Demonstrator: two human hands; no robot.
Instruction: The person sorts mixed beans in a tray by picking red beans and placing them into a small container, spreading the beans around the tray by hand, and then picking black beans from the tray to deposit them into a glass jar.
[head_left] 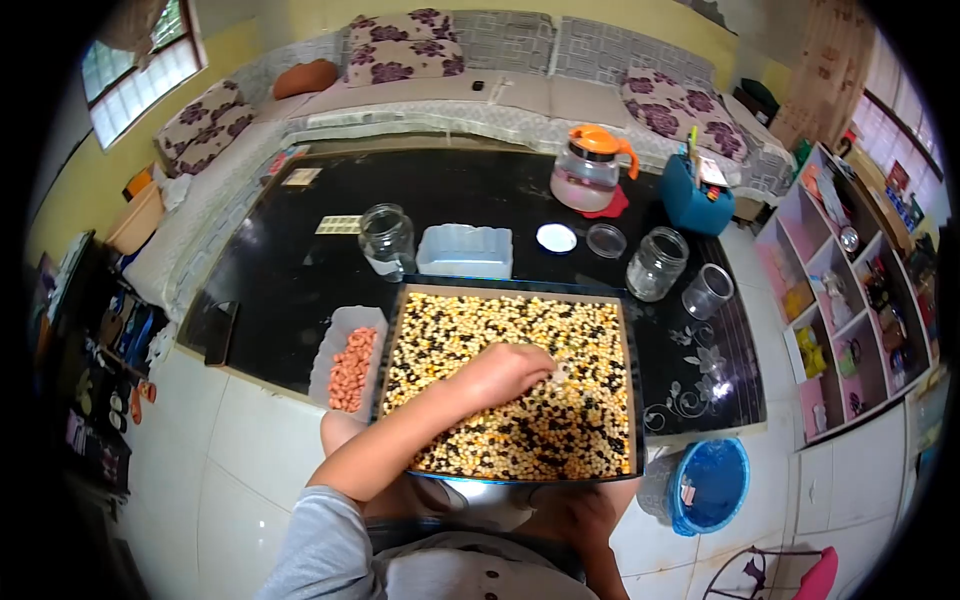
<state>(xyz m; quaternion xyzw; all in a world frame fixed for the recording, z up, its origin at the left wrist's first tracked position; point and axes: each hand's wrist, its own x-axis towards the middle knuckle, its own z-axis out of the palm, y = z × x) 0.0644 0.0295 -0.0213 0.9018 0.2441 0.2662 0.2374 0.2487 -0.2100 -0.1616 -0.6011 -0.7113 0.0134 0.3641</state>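
My left hand [503,374] is over a shallow dark-rimmed tray [637,400] filled with mixed pale yellow kernels and black beans [510,330]. Its fingers are bent and pressed together at the surface of the mix; whatever is between them is hidden. Low on the right, my right hand [592,515] rests in shadow by my thigh, below the tray, and its fingers are hard to make out. Left of the tray stands a white plastic container [325,360] partly filled with pinkish-red peanuts [350,372].
Behind the tray on the black table [480,190] are a glass jar [387,242] and a clear plastic container [465,250]. Farther right stand a second jar [657,264], a glass cup [708,292] and an orange-lidded pitcher [588,170]. A blue-lined bin [715,485] sits on the floor.
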